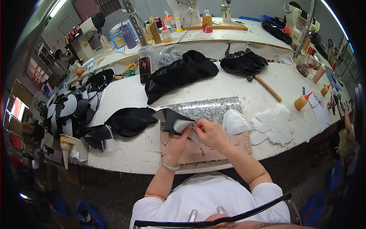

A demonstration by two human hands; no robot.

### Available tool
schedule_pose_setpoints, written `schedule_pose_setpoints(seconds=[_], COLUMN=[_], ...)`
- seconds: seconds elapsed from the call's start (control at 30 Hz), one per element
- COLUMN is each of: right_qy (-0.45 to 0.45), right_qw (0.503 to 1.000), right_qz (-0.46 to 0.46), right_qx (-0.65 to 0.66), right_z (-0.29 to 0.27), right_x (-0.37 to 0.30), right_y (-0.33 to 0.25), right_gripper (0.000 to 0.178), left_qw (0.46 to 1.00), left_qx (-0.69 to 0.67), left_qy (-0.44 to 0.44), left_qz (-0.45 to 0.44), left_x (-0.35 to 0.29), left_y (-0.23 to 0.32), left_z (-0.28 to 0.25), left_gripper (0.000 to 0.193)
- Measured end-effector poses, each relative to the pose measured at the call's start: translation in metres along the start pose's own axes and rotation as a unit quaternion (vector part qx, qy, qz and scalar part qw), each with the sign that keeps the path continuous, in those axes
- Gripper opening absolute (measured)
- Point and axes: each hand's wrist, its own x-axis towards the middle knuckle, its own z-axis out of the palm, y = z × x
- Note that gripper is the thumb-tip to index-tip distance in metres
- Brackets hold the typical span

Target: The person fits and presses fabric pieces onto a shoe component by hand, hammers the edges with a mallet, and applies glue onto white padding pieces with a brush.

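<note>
The black piece (167, 115) is over the stone (219, 108). It looks light, soft and bendy, so its edges seem best to hold. The left hand (178, 142) pinches it near its white part (180, 125); the right hand (210, 132) pinches its right end.

White table (126, 160), clock centred on stone slab (219, 108): black cloth (131, 123) at 9, bigger black heap (187, 72) 11, shiny black bundle (246, 63) 1, hammer (268, 88) 2, white pieces (273, 124) 3.
</note>
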Motion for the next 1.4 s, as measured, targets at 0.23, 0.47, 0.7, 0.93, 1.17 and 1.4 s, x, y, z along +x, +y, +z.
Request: schedule_pose_setpoints(seconds=[0.23,0.47,0.7,0.93,1.17,1.4], right_qy=[0.010,-0.022,0.010,0.077,0.091,0.094], right_qw=[0.999,0.995,0.992,0.899,0.926,0.941], right_qz=[0.027,0.015,-0.107,-0.383,-0.321,-0.317], right_qx=[0.021,-0.099,-0.066,-0.198,-0.174,-0.069], right_z=[0.003,-0.010,-0.009,-0.013,-0.008,-0.011], right_x=[0.002,0.005,0.009,0.029,0.031,0.032], right_y=[0.012,0.008,0.016,-0.006,-0.020,-0.017], right_gripper=[0.021,0.027,0.015,0.011,0.046,0.070], left_qw=[0.999,0.993,0.999,0.791,0.730,0.786], left_qx=[0.025,0.110,-0.006,0.535,0.598,0.435], left_qy=[-0.028,-0.038,-0.024,-0.120,-0.065,0.030], left_qz=[0.026,0.015,-0.045,0.272,0.323,0.439], left_x=[-0.002,-0.006,-0.009,-0.011,0.027,0.029], left_y=[-0.003,-0.009,0.006,0.111,0.092,0.068], left_z=[0.002,-0.012,-0.011,-0.007,-0.028,-0.011], left_gripper=[0.022,0.031,0.023,0.033,0.040,0.056])
